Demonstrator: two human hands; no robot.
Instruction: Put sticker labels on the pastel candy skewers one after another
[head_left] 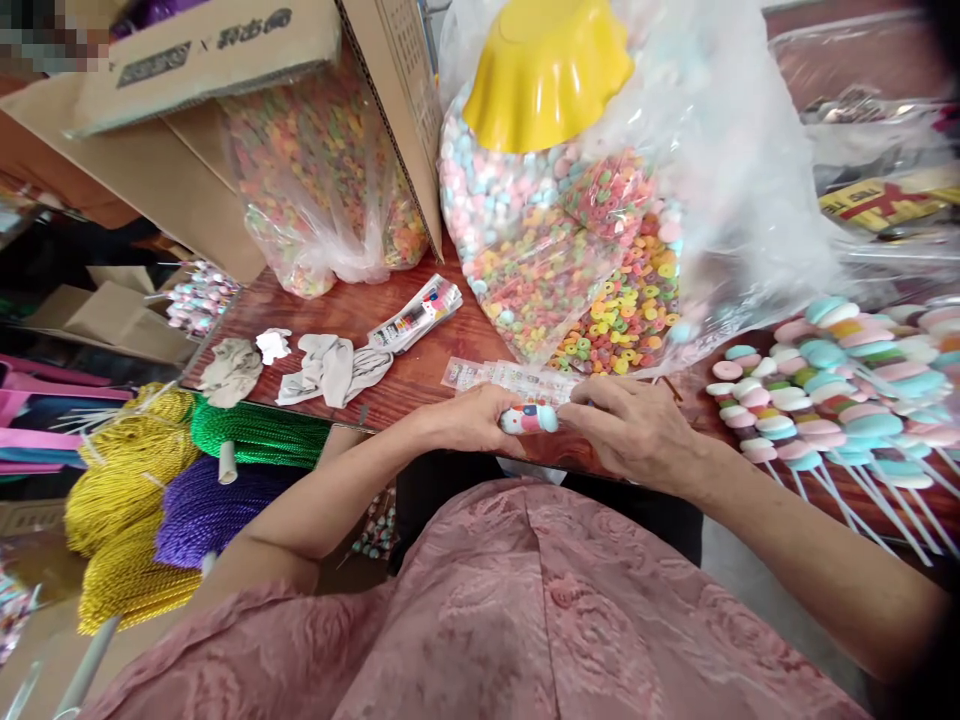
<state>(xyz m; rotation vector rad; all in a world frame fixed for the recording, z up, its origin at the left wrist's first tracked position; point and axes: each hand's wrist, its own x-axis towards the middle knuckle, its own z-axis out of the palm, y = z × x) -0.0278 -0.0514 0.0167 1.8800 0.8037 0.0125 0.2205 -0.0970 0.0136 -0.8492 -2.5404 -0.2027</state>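
My left hand (469,420) is closed round a short stack of pastel candy pieces (529,418), white, pink and blue, held over the near edge of the wooden table (420,375). Touching the blue end of that stack, my right hand (634,430) has its fingers curled; what they pinch, if anything, is hidden. Just beyond my hands lies a strip of small printed stickers (517,378). To the right, several finished candy skewers (825,400) on white sticks lie side by side.
A big clear bag of coloured ring candies (570,270) holds a yellow bowl (547,70). A cardboard box (187,130) with another candy bag (322,170) stands at the left. Rags (330,368) and a sticker pack (416,315) lie on the table. Bundles of yellow, green and purple cord (172,480) sit below.
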